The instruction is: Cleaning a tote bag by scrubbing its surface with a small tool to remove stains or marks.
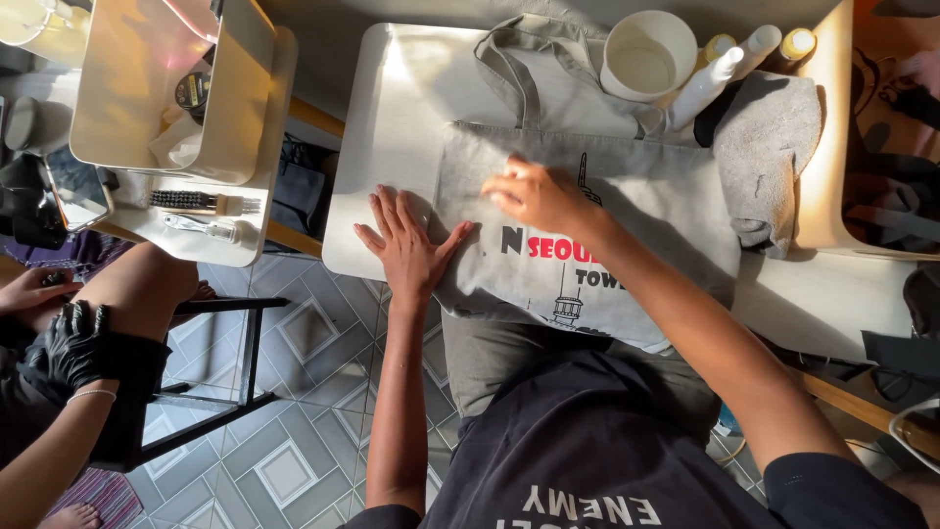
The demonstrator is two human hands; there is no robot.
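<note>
A grey tote bag (607, 230) is laid flat on the white table (392, 118) and is being smoothed: the left hand (406, 245) is pressed open-palmed on its left edge, while the right hand (534, 194) is spread flat, gripping nothing, near its top. The step in hand seems to be flattening (the far corner is hidden by a grey towel (769, 147)). Next, an outward sweep along the cloth is probably called for, with the edge kept pinned.
</note>
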